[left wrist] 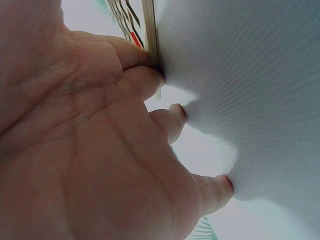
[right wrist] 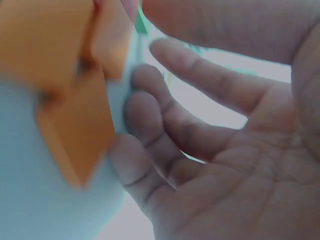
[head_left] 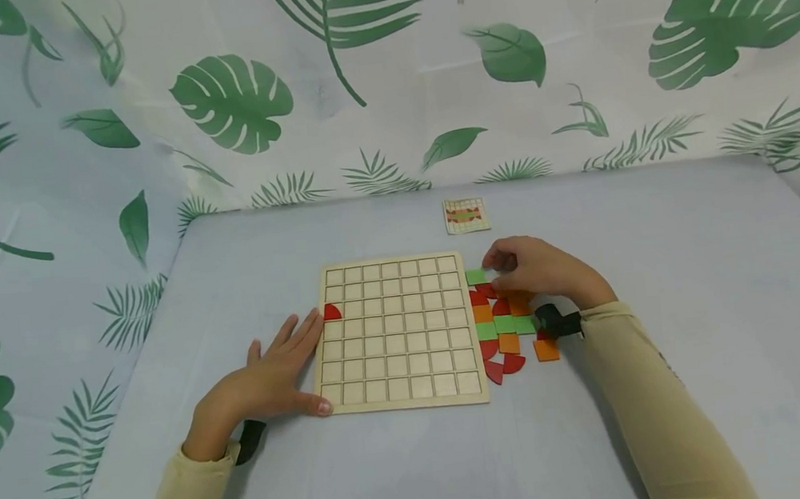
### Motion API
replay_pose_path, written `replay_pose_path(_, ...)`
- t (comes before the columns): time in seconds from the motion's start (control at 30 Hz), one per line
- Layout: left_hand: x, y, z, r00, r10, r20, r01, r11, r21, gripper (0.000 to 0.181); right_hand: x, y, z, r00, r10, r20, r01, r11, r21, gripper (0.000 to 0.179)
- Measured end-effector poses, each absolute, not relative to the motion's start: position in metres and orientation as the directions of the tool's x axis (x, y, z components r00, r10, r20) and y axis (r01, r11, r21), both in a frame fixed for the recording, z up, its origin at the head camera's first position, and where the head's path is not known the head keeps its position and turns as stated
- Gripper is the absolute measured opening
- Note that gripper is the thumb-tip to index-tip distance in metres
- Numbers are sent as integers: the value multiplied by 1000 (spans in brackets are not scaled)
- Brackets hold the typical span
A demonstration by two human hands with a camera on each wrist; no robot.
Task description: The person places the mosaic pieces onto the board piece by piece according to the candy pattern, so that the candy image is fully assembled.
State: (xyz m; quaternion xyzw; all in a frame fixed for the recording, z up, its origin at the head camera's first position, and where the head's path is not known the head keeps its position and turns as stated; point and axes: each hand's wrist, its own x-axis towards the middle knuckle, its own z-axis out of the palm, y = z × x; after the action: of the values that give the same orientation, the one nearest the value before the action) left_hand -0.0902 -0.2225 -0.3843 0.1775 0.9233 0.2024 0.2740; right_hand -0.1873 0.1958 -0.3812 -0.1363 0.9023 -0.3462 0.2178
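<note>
A square wooden grid board [head_left: 395, 410] lies flat on the table, with one red quarter-circle tile [head_left: 332, 312] in a cell at its left edge. My left hand [head_left: 268, 383] rests along the board's left side, fingers spread, with the thumb at the near left corner. In the left wrist view, fingertips [left wrist: 227, 185] touch the tabletop beside the board. Over the loose tiles right of the board hovers my right hand [head_left: 547, 271], its fingers bent and apart from the thumb. The thumb tip is right at a red tile [head_left: 485, 291]. Orange tiles [right wrist: 80, 130] show beside its fingers.
Loose green square tiles [head_left: 486, 331], orange square tiles [head_left: 546, 350] and red quarter-circle tiles [head_left: 515, 363] lie in a cluster along the board's right edge, some overlapping. A small pattern card [head_left: 466, 216] lies behind the board. A leaf-print cloth [head_left: 388, 122] hangs at the back.
</note>
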Motion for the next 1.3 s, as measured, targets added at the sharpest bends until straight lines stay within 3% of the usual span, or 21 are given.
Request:
replay_pose_path(0.3, -89, -222, -382, -786, 439, -436, 205, 849, 486, 126, -184, 233, -374, -835, -361, -415, -34, 787, -616, 37)
replay_pose_path(1.3, -90, -223, -383, -784, 446, -432, 204, 842, 500, 126, -183, 226, -366, -835, -368, -410, -106, 838, -536, 24)
